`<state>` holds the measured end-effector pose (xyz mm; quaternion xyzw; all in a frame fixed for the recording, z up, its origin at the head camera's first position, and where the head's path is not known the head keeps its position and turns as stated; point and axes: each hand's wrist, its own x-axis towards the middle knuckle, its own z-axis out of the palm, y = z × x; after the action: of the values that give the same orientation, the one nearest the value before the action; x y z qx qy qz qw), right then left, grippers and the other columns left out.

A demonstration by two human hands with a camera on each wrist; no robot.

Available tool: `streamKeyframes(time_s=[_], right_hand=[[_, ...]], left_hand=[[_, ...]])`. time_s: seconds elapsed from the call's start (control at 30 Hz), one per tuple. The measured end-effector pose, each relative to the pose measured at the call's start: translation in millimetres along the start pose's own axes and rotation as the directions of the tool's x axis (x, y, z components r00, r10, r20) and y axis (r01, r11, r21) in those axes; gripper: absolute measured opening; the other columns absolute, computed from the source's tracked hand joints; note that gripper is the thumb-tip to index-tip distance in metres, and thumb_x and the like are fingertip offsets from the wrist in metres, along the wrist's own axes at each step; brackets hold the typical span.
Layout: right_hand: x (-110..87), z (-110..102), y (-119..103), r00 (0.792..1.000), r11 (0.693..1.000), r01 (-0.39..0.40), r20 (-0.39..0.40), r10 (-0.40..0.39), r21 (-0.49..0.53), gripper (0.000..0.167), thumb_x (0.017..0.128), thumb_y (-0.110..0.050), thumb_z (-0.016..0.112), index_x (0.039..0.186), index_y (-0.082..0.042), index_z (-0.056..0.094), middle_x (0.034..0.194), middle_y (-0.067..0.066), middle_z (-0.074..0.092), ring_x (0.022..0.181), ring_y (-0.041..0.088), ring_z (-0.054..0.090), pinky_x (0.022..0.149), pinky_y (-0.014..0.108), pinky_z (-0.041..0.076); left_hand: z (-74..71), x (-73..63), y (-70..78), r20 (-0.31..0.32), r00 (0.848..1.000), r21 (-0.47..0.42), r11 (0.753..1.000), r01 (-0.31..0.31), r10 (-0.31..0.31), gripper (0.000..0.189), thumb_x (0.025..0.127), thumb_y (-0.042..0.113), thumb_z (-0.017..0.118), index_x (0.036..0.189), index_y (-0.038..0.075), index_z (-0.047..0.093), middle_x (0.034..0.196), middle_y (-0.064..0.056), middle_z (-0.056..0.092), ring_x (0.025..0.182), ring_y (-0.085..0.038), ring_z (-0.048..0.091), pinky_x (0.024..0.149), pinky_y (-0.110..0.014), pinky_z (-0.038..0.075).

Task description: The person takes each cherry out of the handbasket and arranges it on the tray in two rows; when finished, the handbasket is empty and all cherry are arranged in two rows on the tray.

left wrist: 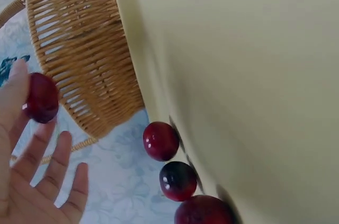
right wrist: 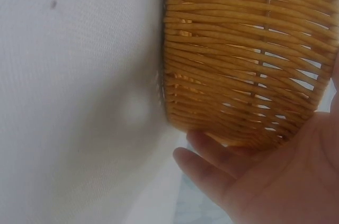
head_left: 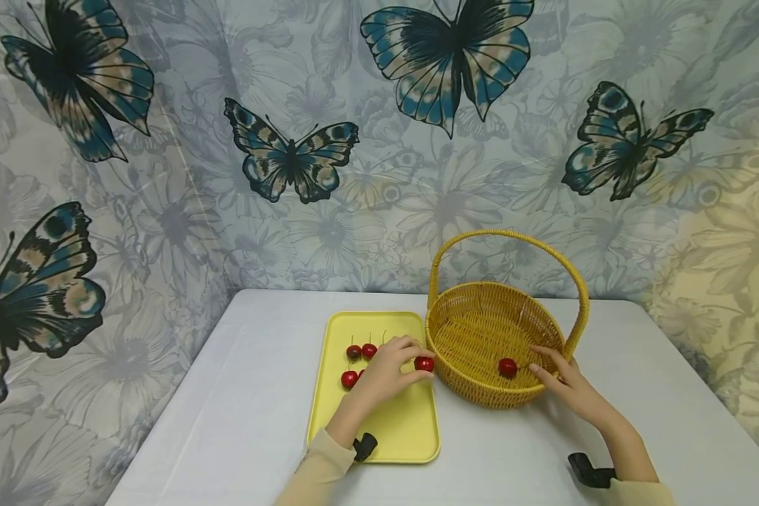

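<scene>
My left hand [head_left: 384, 371] pinches a dark red cherry [head_left: 424, 363] between thumb and fingers, over the tray's right edge next to the basket. The left wrist view shows the held cherry [left wrist: 42, 98] clear of the tray, the other fingers spread. Several cherries [head_left: 350, 379] lie on the yellow tray [head_left: 405, 443], some hidden behind the left hand. One cherry [head_left: 507, 367] sits inside the woven basket [head_left: 468, 323]. At the basket's right front, my right hand [head_left: 575, 397] holds the rim, with lower fingers [right wrist: 206, 173] against the outer wall in the right wrist view.
A tall arched handle [head_left: 509, 233] rises over the basket. Both tray and basket stand on a white-covered table [head_left: 228, 422], the basket close to the tray's right side. Patterned butterfly cloth [head_left: 417, 183] hangs behind and at the sides.
</scene>
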<state>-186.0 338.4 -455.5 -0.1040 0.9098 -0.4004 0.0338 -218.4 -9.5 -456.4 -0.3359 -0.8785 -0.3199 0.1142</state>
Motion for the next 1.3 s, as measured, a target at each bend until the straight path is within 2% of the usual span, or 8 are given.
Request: streamKeyframes(time_s=[0.3, 0.5, 0.67, 0.8, 0.97, 1.17, 1.3], right_hand=[[0.0, 0.6, 0.4, 1.0, 1.0, 0.004, -0.007, -0.004, -0.002, 0.052, 0.099, -0.031, 0.042, 0.141, -0.003, 0.029, 0.14, 0.036, 0.014, 0.124, 0.056, 0.014, 0.08, 0.074, 0.03], [1.2, -0.3, 1.6, 1.0, 1.0, 0.007, 0.0, -0.007, -0.003, 0.052, 0.099, -0.031, 0.042, 0.142, -0.004, 0.028, 0.141, 0.037, 0.013, 0.124, 0.056, 0.014, 0.08, 0.074, 0.03], [1.4, -0.3, 2.1, 1.0, 1.0, 0.004, 0.001, -0.004, 0.001, 0.052, 0.099, -0.031, 0.042, 0.142, -0.004, 0.029, 0.141, 0.037, 0.012, 0.125, 0.058, 0.012, 0.08, 0.074, 0.029], [1.6, -0.5, 2.1, 1.0, 1.0, 0.0, 0.006, 0.0, 0.004, 0.052, 0.099, -0.031, 0.042, 0.142, -0.004, 0.028, 0.142, 0.037, 0.011, 0.126, 0.058, 0.01, 0.08, 0.074, 0.028], [2.9, -0.5, 2.4, 1.0, 1.0, -0.003, 0.012, 0.003, 0.004, 0.052, 0.099, -0.031, 0.042, 0.142, -0.005, 0.027, 0.142, 0.036, 0.011, 0.125, 0.058, 0.011, 0.08, 0.074, 0.029], [2.2, -0.5, 3.2, 1.0, 1.0, 0.003, 0.016, -0.003, 0.007, 0.052, 0.099, -0.03, 0.042, 0.143, -0.006, 0.027, 0.141, 0.035, 0.012, 0.125, 0.057, 0.011, 0.08, 0.073, 0.029], [2.1, -0.7, 3.2, 1.0, 1.0, 0.003, 0.017, -0.003, 0.012, 0.052, 0.099, -0.03, 0.042, 0.143, -0.006, 0.027, 0.142, 0.035, 0.012, 0.125, 0.057, 0.011, 0.079, 0.074, 0.029]], left_hand=[[-6.0, -12.1, -8.5, 0.048, 0.996, 0.09, 0.993, 0.073, -0.077, 0.029, 0.079, 0.033, 0.073, 0.107, 0.026, 0.07, 0.099, 0.012, 0.059, 0.095, -0.01, 0.053, 0.086, -0.034, 0.043], [-9.7, -20.8, -9.2, 0.024, 0.986, 0.096, 0.982, 0.16, -0.163, 0.028, 0.076, 0.031, 0.075, 0.104, 0.027, 0.071, 0.101, 0.01, 0.063, 0.099, -0.016, 0.054, 0.088, -0.044, 0.04], [-11.7, -25.3, -7.7, -0.011, 0.972, 0.06, 0.97, 0.234, -0.234, 0.028, 0.074, 0.031, 0.077, 0.101, 0.025, 0.072, 0.096, 0.01, 0.064, 0.095, -0.018, 0.055, 0.085, -0.043, 0.039], [-12.1, -26.8, -8.9, -0.016, 0.959, 0.043, 0.958, 0.283, -0.283, 0.029, 0.074, 0.029, 0.077, 0.101, 0.024, 0.072, 0.099, 0.009, 0.066, 0.099, -0.019, 0.055, 0.087, -0.045, 0.038], [-12.4, -28.6, -12.3, -0.001, 0.945, 0.039, 0.944, 0.328, -0.328, 0.028, 0.074, 0.028, 0.077, 0.101, 0.022, 0.073, 0.105, 0.005, 0.067, 0.106, -0.021, 0.056, 0.091, -0.051, 0.037], [-10.4, -31.3, -16.3, -0.006, 0.921, 0.011, 0.921, 0.389, -0.389, 0.026, 0.073, 0.025, 0.079, 0.098, 0.021, 0.073, 0.105, 0.004, 0.067, 0.108, -0.021, 0.057, 0.09, -0.057, 0.035], [-9.0, -30.8, -20.2, -0.02, 0.91, -0.006, 0.91, 0.414, -0.414, 0.025, 0.072, 0.024, 0.08, 0.096, 0.022, 0.073, 0.103, 0.005, 0.068, 0.106, -0.022, 0.058, 0.088, -0.056, 0.036]])
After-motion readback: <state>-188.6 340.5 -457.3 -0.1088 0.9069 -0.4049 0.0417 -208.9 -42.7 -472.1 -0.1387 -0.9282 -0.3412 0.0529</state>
